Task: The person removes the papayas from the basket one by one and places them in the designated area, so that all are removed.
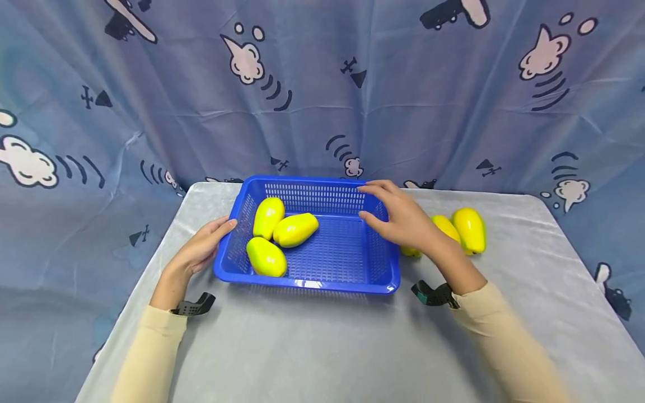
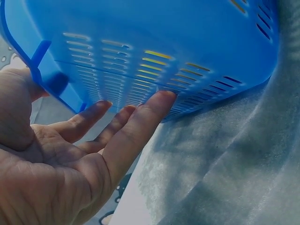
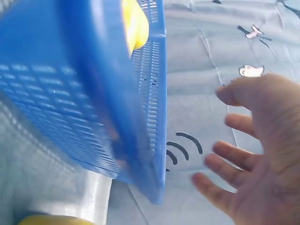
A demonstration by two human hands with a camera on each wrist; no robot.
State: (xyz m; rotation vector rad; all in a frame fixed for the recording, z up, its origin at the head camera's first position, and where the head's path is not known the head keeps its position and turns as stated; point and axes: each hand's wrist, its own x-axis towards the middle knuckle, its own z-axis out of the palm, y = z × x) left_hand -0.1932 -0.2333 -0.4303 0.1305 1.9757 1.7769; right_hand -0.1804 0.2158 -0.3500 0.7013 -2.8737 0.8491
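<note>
A blue plastic basket [image 1: 307,284] with slotted walls stands on the table, holding three yellow-green papayas [image 1: 295,230] in its left half. My left hand [image 1: 204,246] holds the basket's left side. Its thumb lies over the rim, and in the left wrist view the fingers [image 2: 136,131] press against the slotted wall from outside. Over the right end of the basket, my right hand [image 1: 400,215] hovers with fingers spread and nothing in them. The right wrist view shows that hand [image 3: 262,154] apart from the blurred basket rim [image 3: 117,103].
Right of the basket lie three more papayas [image 1: 470,230], two of them partly hidden behind my right hand and forearm. A grey cloth covers the table [image 1: 302,347]. A blue patterned curtain [image 1: 312,129] hangs close behind the basket.
</note>
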